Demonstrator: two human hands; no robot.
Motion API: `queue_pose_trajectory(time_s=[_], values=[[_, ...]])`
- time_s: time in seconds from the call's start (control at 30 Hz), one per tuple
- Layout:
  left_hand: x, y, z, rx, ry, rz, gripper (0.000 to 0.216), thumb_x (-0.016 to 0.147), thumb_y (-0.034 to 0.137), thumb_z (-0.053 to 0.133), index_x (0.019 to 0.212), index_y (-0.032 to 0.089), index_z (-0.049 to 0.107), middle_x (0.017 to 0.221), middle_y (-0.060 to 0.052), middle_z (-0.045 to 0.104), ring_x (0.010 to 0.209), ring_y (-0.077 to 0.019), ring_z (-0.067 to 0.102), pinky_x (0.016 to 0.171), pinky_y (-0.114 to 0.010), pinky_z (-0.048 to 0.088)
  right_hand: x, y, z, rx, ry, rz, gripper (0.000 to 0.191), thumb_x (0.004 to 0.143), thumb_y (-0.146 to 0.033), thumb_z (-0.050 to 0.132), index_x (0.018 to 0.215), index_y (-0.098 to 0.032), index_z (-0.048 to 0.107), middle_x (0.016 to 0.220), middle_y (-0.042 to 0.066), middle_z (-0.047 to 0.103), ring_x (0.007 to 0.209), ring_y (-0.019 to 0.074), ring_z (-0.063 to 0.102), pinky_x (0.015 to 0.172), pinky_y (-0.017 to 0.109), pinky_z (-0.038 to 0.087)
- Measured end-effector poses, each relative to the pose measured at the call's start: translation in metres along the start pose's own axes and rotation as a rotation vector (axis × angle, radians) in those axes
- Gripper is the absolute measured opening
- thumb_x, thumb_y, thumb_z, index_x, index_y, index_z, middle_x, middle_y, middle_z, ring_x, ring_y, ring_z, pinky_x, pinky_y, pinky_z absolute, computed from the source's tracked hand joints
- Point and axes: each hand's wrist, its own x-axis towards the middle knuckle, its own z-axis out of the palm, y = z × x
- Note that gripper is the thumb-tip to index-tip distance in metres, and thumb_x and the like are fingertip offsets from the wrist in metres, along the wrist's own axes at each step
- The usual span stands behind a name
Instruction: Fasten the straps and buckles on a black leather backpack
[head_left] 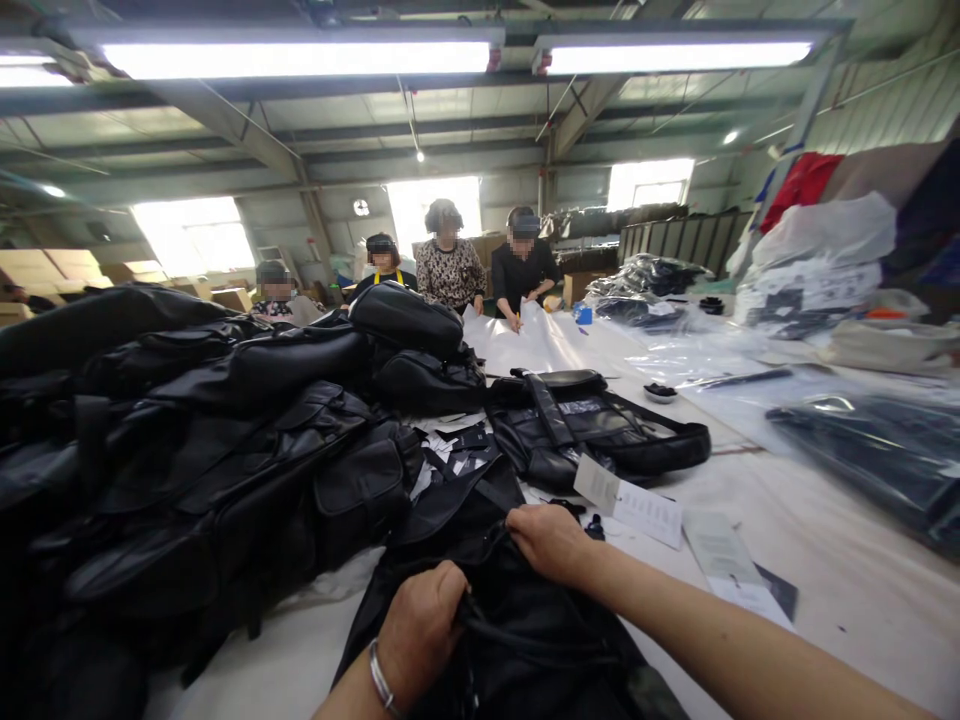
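Note:
A black bag [540,630] lies on the table right in front of me, its upper flap [457,510] folded away from me. My left hand [424,625], with a silver bracelet on the wrist, is closed around the near edge of the bag's opening, beside a dark cord or strap. Farther off and to the right, my right hand [546,540] pinches the bag's other edge. Both sets of fingertips are partly hidden by the fabric. White and grey hang tags [649,512] lie just beyond my right hand, close to another black bag [585,425].
A high heap of black bags [225,440] fills the left side. Loose labels [457,445] lie beyond my bag. Plastic-wrapped dark goods [877,460] lie on the right, and a small dish [660,393] stands farther back. Several people [525,265] stand across the table [750,490].

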Motion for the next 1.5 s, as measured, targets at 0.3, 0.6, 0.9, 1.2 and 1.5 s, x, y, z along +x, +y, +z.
queue_pose_trajectory(time_s=[0.3, 0.6, 0.9, 1.2, 1.5], values=[[0.002, -0.001, -0.003, -0.116, 0.025, 0.046, 0.017, 0.075, 0.005, 0.045, 0.078, 0.02, 0.051, 0.073, -0.004, 0.062, 0.063, -0.0184, 0.059, 0.057, -0.029, 0.041, 0.006, -0.026, 0.012, -0.137, -0.063, -0.153, 0.016, 0.082, -0.012, 0.055, 0.096, -0.015, 0.063, 0.092, 0.011, 0.068, 0.083, 0.0255, 0.065, 0.071, 0.032, 0.047], [-0.01, 0.0, -0.013, -0.289, 0.08, 0.071, 0.015, 0.083, 0.007, 0.043, 0.081, 0.021, 0.048, 0.073, -0.002, 0.058, 0.063, -0.015, 0.055, 0.057, -0.026, 0.037, -0.001, 0.021, 0.012, 0.072, 0.006, -0.06, 0.017, 0.087, -0.015, 0.054, 0.102, -0.018, 0.061, 0.1, 0.008, 0.064, 0.093, 0.0216, 0.061, 0.081, 0.029, 0.046], [-0.017, 0.0, -0.017, -0.327, 0.139, 0.166, 0.017, 0.086, 0.007, 0.041, 0.081, 0.022, 0.039, 0.076, -0.002, 0.056, 0.063, -0.0138, 0.053, 0.056, -0.023, 0.038, 0.015, 0.062, 0.013, 0.428, -0.094, -0.144, 0.022, 0.078, -0.008, 0.054, 0.083, -0.018, 0.073, 0.091, 0.004, 0.068, 0.088, 0.0184, 0.064, 0.085, 0.026, 0.048], [-0.018, 0.003, -0.023, -0.358, 0.091, 0.136, 0.016, 0.083, 0.007, 0.043, 0.085, 0.023, 0.039, 0.076, 0.0, 0.055, 0.064, -0.0132, 0.053, 0.059, -0.023, 0.04, 0.003, 0.053, 0.018, 0.897, -0.24, -0.165, 0.049, 0.076, -0.018, 0.057, 0.125, -0.016, 0.063, 0.117, 0.005, 0.069, 0.106, 0.0216, 0.064, 0.095, 0.03, 0.048], [-0.043, -0.022, 0.016, -0.159, -0.013, 0.267, 0.035, 0.052, 0.001, 0.045, 0.074, 0.024, 0.032, 0.071, 0.002, 0.054, 0.056, -0.013, 0.05, 0.049, -0.025, 0.03, -0.02, 0.012, 0.016, 0.291, -0.185, -0.03, 0.044, 0.075, -0.027, 0.068, 0.118, -0.024, 0.064, 0.117, 0.008, 0.066, 0.108, 0.0299, 0.062, 0.094, 0.039, 0.048]])
